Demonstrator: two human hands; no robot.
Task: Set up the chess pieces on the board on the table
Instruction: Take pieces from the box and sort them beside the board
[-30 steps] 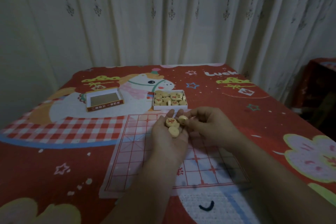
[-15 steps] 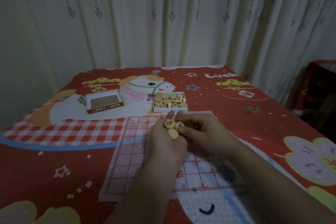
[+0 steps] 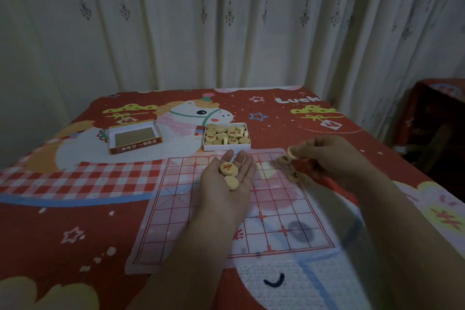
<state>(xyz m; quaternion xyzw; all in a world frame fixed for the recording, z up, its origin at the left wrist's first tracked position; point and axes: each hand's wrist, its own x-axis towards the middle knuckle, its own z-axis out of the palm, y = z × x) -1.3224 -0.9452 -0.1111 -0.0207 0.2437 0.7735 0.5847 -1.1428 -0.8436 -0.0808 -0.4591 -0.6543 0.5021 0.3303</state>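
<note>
- Pale patterned curtains (image 3: 226,20) hang behind a table (image 3: 75,209) covered in a red cartoon cloth with a white horse on it.
- A thin board (image 3: 276,221) with a red grid lies on the cloth in front of the person, mostly bare.
- Past the board's far edge sits a white box (image 3: 226,147) heaped with round wooden chess pieces (image 3: 226,134); its lid (image 3: 134,139) lies upturned, well off to the left.
- The left hand (image 3: 227,184) hovers flat, palm up and fingers wide, over the board's far half, cradling a few discs (image 3: 229,172) (the top one shows a red character).
- The right hand (image 3: 327,156) reaches to the board's far right corner, fingertips pinched on one disc (image 3: 291,151), just above two pieces (image 3: 289,167) already lying near that edge; whether these sit on grid points is too blurred to tell.
- I'd say the setup has barely begun: she is placing pieces one at a time from the palm's stock.
- Next, this disc wants lowering squarely onto a line crossing, not inside a square, without nudging its neighbours.
</note>
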